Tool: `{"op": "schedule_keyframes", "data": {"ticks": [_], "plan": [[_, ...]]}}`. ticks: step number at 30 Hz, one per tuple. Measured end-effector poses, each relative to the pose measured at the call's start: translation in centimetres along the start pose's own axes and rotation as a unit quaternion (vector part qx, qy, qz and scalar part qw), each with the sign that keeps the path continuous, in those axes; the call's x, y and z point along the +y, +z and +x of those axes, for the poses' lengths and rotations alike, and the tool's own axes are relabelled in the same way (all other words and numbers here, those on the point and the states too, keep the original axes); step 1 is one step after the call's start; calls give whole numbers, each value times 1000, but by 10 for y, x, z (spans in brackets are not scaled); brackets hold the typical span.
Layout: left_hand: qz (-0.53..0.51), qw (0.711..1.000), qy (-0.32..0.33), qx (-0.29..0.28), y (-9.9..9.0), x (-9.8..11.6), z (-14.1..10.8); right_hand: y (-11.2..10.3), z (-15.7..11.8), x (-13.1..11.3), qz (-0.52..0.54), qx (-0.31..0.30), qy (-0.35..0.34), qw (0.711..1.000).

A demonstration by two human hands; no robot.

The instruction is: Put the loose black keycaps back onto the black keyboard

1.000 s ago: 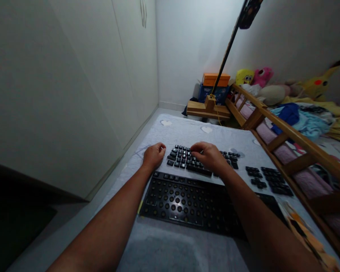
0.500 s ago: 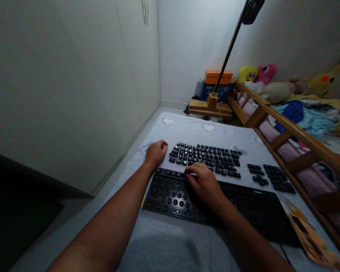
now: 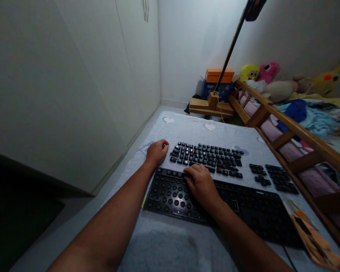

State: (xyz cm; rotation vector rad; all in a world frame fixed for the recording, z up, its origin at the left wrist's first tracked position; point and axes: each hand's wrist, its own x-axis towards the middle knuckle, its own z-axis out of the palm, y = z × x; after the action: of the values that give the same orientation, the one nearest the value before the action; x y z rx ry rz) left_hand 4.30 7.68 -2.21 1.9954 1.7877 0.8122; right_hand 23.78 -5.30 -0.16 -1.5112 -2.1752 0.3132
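Note:
A black keyboard (image 3: 170, 200) lies across the cloth, most of its key sockets bare and a few keycaps (image 3: 169, 172) seated in its top left row. Over that row, my right hand (image 3: 202, 185) is closed, fingertips pressed down on a small dark keycap that they mostly cover. My left hand (image 3: 157, 151) rests on the cloth beyond the keyboard's left corner, fingers curled; whatever they may hold is hidden. Just right of it, loose black keycaps (image 3: 206, 155) are laid out in keyboard order. Further right sit smaller groups of loose keycaps (image 3: 280, 177).
Beside the keyboard's right end lies an orange pouch (image 3: 314, 241) with slim tools. A wooden bed rail (image 3: 300, 136) runs along the right, a white wardrobe (image 3: 102, 94) along the left. A pole on a wooden base (image 3: 212, 105) stands beyond the blue-white cloth (image 3: 184, 128).
My right hand has lowered slightly, its fingertips now pressed onto the top row. My left hand stays where it was. The view has shifted a little.

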Motion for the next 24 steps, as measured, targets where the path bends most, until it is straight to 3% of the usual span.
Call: {"op": "schedule_keyframes", "data": {"ticks": [24], "plan": [[6, 1000, -2, -4, 1, -2, 1, -1, 3, 0, 36, 13, 12, 999]]}}
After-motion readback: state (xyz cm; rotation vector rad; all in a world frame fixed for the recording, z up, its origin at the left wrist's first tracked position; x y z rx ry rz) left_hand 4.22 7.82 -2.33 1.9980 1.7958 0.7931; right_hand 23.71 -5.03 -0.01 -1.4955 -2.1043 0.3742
